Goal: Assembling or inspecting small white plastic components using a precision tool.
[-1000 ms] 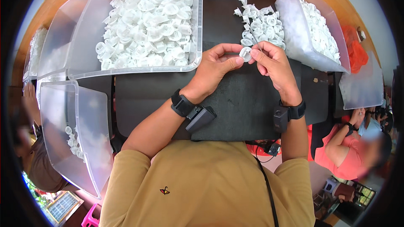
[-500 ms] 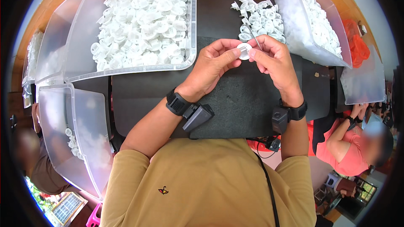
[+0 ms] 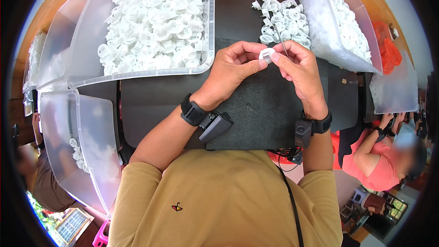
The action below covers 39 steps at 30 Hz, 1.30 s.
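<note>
A small round white plastic part (image 3: pixel 266 55) with a raised middle is pinched between the thumb and fingers of my left hand (image 3: pixel 228 73). My right hand (image 3: pixel 298 66) closes around a slim metal tool (image 3: pixel 279 36), whose shaft sticks out past the fingers toward the far side. Its thumb tip also touches the right edge of the part. Both hands meet above the far part of a dark grey mat (image 3: pixel 256 119). The tool's near end is hidden in my right hand.
Loose white parts (image 3: pixel 286 20) lie in a pile just beyond my hands. A large clear bin (image 3: pixel 137 77) full of them stands far left, another bin (image 3: pixel 340 50) far right. A lower-left bin (image 3: pixel 98 128) holds a few. Other people sit at both sides.
The white part has turned between my fingers, from its round face showing to its raised middle showing. The metal tool's tilt has shifted slightly; both arms stay nearly in place.
</note>
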### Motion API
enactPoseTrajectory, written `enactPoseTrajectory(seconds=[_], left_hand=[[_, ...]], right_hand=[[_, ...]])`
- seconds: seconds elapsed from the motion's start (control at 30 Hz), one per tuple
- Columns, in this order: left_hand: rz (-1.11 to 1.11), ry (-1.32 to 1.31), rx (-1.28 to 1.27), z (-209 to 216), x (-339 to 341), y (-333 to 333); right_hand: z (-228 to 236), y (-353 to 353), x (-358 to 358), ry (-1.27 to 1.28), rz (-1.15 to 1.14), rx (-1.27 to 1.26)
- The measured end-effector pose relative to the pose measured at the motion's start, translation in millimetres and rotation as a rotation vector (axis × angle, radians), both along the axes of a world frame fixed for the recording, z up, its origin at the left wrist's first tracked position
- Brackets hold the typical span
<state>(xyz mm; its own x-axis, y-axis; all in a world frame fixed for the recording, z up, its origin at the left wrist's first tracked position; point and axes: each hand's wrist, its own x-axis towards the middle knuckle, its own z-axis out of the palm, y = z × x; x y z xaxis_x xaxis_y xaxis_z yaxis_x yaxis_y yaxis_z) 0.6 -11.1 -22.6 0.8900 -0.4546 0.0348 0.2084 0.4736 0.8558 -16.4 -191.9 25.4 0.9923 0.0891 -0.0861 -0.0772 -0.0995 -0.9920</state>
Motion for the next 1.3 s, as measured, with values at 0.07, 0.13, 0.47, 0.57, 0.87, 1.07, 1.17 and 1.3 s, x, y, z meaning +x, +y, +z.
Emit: enactPoseTrajectory(seconds=[0.07,0.13,0.47,0.57,0.87,1.07,1.17,1.3], left_hand=[[-0.002,-0.003,-0.001,0,0,0],[-0.003,-0.007,-0.001,0,0,0],[0.026,-0.069,0.106,7,-2,2],[0.039,-0.067,0.123,7,-2,2],[0.007,-0.098,0.133,-2,-1,2],[-0.045,0.067,-0.003,-4,1,1],[-0.051,0.152,-0.017,-1,3,3],[-0.093,0.127,0.066,-4,0,2]], right_hand=[[0,0,-1,0.0,0.002,0.003],[0,1,-1,-0.002,0.005,0.006],[3,12,-3,-0.037,-0.028,-0.025],[0,17,-3,-0.086,-0.056,-0.113],[-2,12,-5,-0.012,-0.022,-0.077],[0,3,-9,0.064,-0.007,0.132],[2,4,-19,0.023,-0.082,0.068],[-13,17,-18,-0.236,-0.127,-0.147]])
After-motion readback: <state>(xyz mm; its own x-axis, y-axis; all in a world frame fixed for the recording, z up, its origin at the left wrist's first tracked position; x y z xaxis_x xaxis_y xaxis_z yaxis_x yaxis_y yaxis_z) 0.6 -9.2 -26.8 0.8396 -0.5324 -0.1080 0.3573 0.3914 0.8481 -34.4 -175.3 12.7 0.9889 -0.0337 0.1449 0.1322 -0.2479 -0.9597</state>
